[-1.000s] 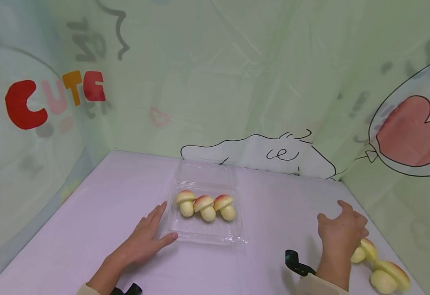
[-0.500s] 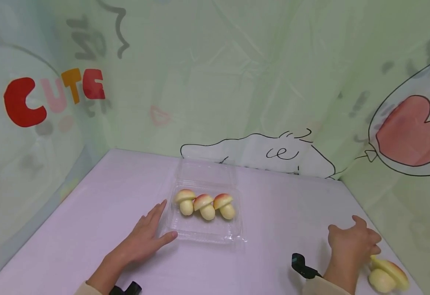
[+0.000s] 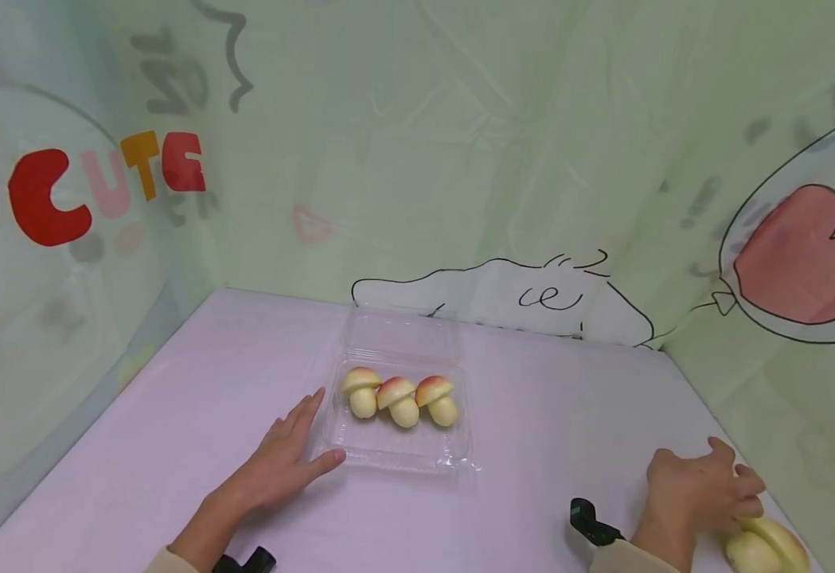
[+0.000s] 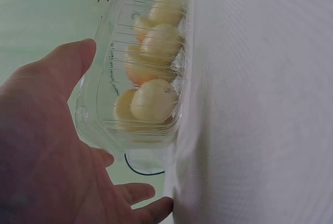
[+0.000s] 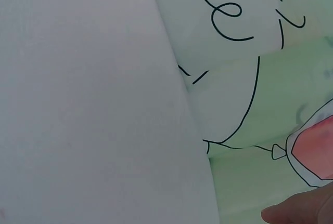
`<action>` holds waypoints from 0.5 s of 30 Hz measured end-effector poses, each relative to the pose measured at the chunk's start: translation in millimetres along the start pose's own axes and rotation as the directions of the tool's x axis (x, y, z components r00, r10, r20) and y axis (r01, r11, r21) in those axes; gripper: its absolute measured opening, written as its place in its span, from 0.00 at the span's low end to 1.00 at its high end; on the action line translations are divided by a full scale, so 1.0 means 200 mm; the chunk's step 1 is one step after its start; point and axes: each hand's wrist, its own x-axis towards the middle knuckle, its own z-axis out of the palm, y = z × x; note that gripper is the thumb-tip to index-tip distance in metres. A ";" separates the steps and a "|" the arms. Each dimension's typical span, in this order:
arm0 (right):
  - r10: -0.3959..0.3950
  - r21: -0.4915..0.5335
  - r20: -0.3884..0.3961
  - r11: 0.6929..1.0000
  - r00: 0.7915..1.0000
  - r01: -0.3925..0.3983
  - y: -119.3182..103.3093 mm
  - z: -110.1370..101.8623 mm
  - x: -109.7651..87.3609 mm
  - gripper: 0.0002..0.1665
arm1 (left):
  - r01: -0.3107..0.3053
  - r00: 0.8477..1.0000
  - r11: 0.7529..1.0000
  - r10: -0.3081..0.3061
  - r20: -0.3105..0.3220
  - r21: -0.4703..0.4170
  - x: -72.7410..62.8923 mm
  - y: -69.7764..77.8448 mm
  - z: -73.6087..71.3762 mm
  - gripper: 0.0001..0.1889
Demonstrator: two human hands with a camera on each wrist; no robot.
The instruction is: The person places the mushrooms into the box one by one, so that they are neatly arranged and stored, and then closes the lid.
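Observation:
Three toy mushrooms with yellow stems and reddish caps, the middle mushroom (image 3: 399, 403) among them, lie in a row inside a clear plastic clamshell box (image 3: 396, 458). Its lid (image 3: 400, 334) is folded back, away from the person. My left hand (image 3: 281, 458) is spread at the box's left side, thumb by its front left corner; the left wrist view shows the box's side wall (image 4: 88, 115) close to those fingers. At the far right, my right hand (image 3: 704, 485) bends over a mushroom (image 3: 768, 547), partly covering it. What its fingers hold is hidden, so I cannot tell.
A pale lilac cloth (image 3: 532, 446) covers the table. Printed curtains (image 3: 417, 159) enclose its back and sides, and the table's right edge (image 3: 711, 414) runs close by the right hand. A black wrist camera (image 3: 592, 521) sticks out from the right forearm.
My right hand has moved right and toward the person. One of two mushrooms there is now hidden behind it; the other shows slightly farther right. The left hand and box stay put.

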 end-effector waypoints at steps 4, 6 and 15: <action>0.006 -0.025 0.026 1.000 1.000 -0.005 0.03 0.01 0.01 0.45 | 0.003 1.000 1.000 -0.003 0.001 -0.002 0.00 0.00 0.00 0.53; 0.000 -0.010 0.011 1.000 1.000 0.001 0.03 0.02 0.02 0.44 | 0.005 1.000 1.000 -0.005 0.002 -0.003 0.00 0.00 -0.01 0.53; -0.041 0.120 -0.114 0.991 0.993 0.054 0.08 0.07 0.04 0.41 | 0.006 1.000 1.000 -0.006 0.006 -0.007 0.00 0.01 -0.01 0.53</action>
